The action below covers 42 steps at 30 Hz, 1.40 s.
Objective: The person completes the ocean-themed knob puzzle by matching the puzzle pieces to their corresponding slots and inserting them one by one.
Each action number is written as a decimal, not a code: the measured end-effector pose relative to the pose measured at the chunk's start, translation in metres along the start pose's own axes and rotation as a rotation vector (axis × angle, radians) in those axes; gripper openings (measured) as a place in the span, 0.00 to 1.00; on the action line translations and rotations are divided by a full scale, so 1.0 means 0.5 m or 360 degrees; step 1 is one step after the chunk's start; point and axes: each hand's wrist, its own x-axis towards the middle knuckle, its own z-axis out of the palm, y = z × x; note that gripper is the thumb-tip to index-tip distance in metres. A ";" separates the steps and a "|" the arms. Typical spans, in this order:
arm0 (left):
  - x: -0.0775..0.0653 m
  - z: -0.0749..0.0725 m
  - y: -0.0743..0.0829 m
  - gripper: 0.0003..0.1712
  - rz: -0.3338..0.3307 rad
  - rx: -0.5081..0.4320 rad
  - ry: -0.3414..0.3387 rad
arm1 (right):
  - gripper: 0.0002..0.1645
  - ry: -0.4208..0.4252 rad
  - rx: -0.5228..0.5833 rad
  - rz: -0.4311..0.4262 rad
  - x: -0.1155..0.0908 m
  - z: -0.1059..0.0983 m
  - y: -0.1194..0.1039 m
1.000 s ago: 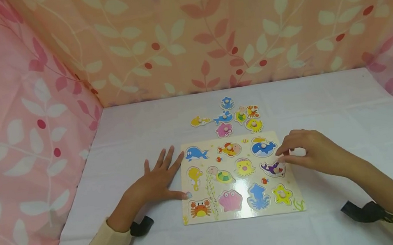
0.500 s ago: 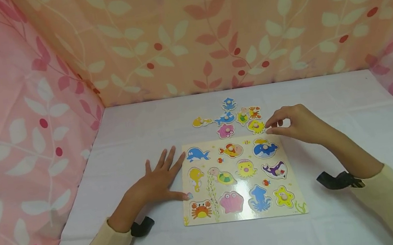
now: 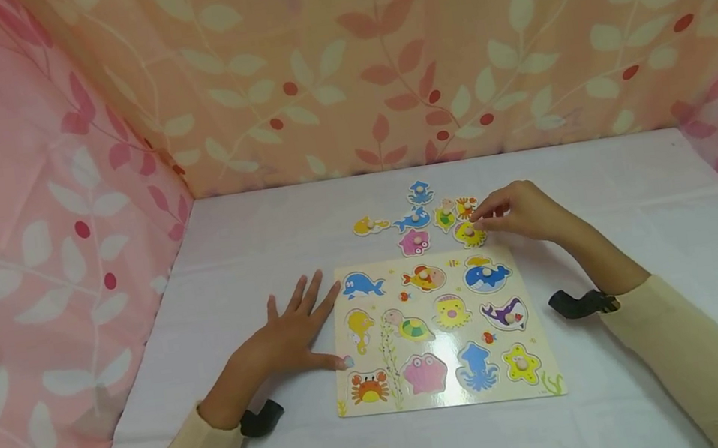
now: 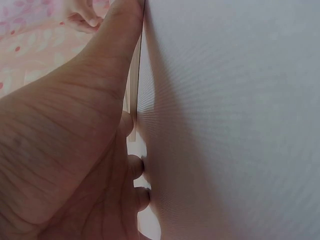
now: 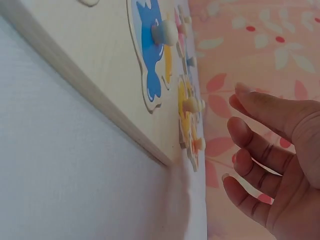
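Observation:
My left hand (image 3: 289, 339) lies spread on the table, its thumb on the left edge of the wooden puzzle board (image 3: 375, 343) and its fingertips at the upper left corner. In the left wrist view the fingers (image 4: 135, 167) press down on the cloth beside the board's edge. Above the yellow octopus piece (image 3: 469, 234) and the crab piece (image 3: 466, 205) hovers my right hand (image 3: 524, 213). The right wrist view shows its thumb and fingers (image 5: 240, 131) loosely bent, with a gap to the knobbed pieces and nothing between them.
Behind the board lie a turtle piece (image 3: 445, 217), pink piece (image 3: 414, 242), dolphin piece (image 3: 413, 218), squid piece (image 3: 420, 192) and seahorse piece (image 3: 370, 226). Whale (image 3: 487, 277), fish (image 3: 424, 277), orca (image 3: 504, 314) and starfish (image 3: 522, 364) pieces sit in the board. Floral cloth (image 3: 338, 68) walls the table.
My right hand has moved from the orca piece at the board's right side up and back to the loose pieces. The left hand has stayed in place.

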 end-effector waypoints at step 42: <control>0.002 0.005 0.003 0.76 -0.0022 0.0021 0.0011 | 0.11 -0.0085 -0.0099 0.0159 0.033 0.050 0.038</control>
